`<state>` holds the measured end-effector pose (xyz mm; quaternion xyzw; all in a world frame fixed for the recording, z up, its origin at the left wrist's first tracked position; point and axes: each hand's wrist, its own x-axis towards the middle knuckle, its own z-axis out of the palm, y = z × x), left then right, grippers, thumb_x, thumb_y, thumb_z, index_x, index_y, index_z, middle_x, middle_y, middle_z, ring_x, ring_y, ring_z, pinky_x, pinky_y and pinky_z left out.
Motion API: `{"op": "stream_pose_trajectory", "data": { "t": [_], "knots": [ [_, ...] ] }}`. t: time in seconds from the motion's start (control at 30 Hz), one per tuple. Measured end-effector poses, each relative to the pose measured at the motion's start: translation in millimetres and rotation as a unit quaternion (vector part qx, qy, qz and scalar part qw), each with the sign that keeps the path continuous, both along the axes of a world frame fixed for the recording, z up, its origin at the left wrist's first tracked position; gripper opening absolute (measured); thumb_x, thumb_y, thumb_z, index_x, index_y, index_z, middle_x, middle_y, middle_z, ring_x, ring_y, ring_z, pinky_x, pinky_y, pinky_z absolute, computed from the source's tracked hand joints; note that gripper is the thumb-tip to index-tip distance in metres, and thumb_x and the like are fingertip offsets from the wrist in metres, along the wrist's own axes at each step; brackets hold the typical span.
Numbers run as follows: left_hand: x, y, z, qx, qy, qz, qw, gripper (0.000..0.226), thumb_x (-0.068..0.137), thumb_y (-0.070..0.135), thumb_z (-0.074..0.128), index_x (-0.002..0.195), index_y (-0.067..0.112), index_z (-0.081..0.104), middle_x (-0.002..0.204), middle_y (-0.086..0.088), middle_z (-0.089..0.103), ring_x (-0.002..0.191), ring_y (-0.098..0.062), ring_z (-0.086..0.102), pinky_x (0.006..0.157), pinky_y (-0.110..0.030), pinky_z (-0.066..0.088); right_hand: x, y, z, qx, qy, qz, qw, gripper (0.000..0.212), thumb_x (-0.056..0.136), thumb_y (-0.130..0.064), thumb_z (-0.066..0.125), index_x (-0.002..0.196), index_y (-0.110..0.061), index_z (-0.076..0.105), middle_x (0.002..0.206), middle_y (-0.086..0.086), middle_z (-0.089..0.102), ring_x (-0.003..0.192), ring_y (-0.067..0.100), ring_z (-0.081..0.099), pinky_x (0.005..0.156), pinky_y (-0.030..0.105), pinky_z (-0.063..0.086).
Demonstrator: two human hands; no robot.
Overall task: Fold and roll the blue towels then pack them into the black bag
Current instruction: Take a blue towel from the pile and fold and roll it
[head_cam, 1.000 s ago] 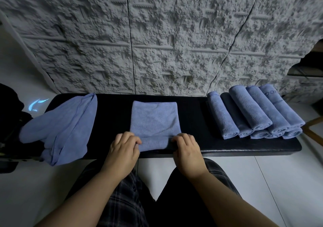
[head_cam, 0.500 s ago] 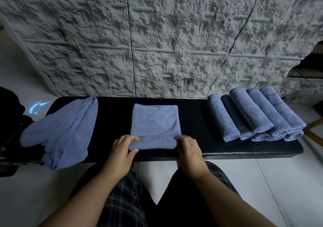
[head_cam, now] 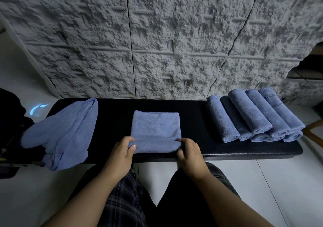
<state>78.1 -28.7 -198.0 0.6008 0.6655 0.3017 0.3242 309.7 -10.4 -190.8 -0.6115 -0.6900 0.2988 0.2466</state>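
Centrally on the black desk (head_cam: 218, 150) lies the folded towel (head_cam: 155, 127), its near end rolled up close to the desk's front edge. Both hands curl round that roll: the left hand (head_cam: 120, 154) grips its left end, the right hand (head_cam: 189, 152) its right end. Bare desk lies beyond the towel's far edge and on both sides. Rolled towels (head_cam: 253, 115) are stacked right of it; loose towels (head_cam: 64, 129) drape over the desk's left end.
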Motion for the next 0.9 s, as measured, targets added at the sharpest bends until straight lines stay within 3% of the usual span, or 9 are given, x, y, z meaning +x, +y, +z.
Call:
{"op": "stream_pose_trajectory", "data": {
  "t": [0.1,0.3,0.4,0.5,0.67,0.73,0.9],
  "knots": [
    [1.1,-0.8,-1.5,-0.015,0.008,0.005,1.000,0.025,0.099,0.024,0.037,0.120,0.013,0.046,0.109,-0.002,0.049,0.096,-0.011,0.049,0.073,-0.019,0.035,-0.1,-1.0,3.1,-0.021,0.027,-0.006,0.999,0.018,0.093,-0.017,0.045,0.111,-0.017,0.048,0.100,-0.009,0.047,0.103,0.013,0.044,0.083,0.022,0.033],
    [2.8,0.5,-2.1,-0.004,0.023,0.022,0.999,0.021,0.097,0.024,0.041,0.110,0.011,0.052,0.102,-0.001,0.051,0.091,-0.013,0.050,0.070,-0.018,0.036,0.6,-0.4,-2.8,0.006,0.016,-0.011,1.000,0.016,0.092,-0.018,0.047,0.108,-0.019,0.052,0.097,-0.004,0.054,0.095,0.018,0.043,0.079,0.026,0.032],
    [1.1,2.8,-3.3,0.031,0.022,0.052,0.998,0.017,0.094,0.021,0.050,0.106,0.012,0.058,0.105,0.003,0.046,0.100,-0.016,0.048,0.084,-0.024,0.036,-1.0,-0.3,-4.7,0.080,-0.053,-0.050,0.994,0.024,0.087,-0.027,0.045,0.104,-0.017,0.059,0.100,0.001,0.056,0.090,0.017,0.038,0.079,0.029,0.035],
    [-0.5,3.4,1.2,0.079,0.002,0.067,0.995,0.016,0.087,0.011,0.061,0.092,0.026,0.055,0.099,0.011,0.044,0.098,-0.013,0.044,0.082,-0.022,0.037,-0.9,-0.3,-7.0,0.169,-0.080,-0.031,0.982,0.020,0.080,-0.024,0.040,0.091,-0.018,0.056,0.095,0.001,0.054,0.084,0.015,0.036,0.071,0.033,0.041],
    [3.1,1.4,2.5,0.152,0.086,0.008,0.985,0.023,0.086,-0.002,0.057,0.083,0.019,0.065,0.095,0.017,0.045,0.092,-0.007,0.037,0.079,-0.014,0.032,0.4,-0.6,-7.0,0.209,-0.062,0.022,0.976,0.028,0.073,0.005,0.054,0.090,-0.014,0.065,0.093,-0.001,0.058,0.084,0.012,0.039,0.074,0.021,0.039],
    [3.3,0.2,1.4,0.161,0.098,-0.007,0.982,0.026,0.085,-0.006,0.054,0.085,0.017,0.066,0.099,0.011,0.047,0.094,-0.009,0.037,0.079,-0.014,0.033,1.2,0.1,-6.2,0.203,-0.052,0.023,0.978,0.026,0.076,0.002,0.052,0.092,-0.015,0.065,0.095,-0.002,0.058,0.086,0.011,0.040,0.078,0.017,0.036],
    [2.7,-0.5,1.2,0.152,0.096,-0.004,0.984,0.025,0.085,-0.005,0.055,0.084,0.019,0.064,0.102,0.008,0.048,0.094,-0.013,0.041,0.078,-0.017,0.034,0.3,-0.2,-4.6,0.176,-0.062,0.033,0.982,0.026,0.081,-0.026,0.046,0.097,-0.016,0.063,0.102,-0.003,0.057,0.091,0.009,0.039,0.083,0.013,0.030]
  ]
}}
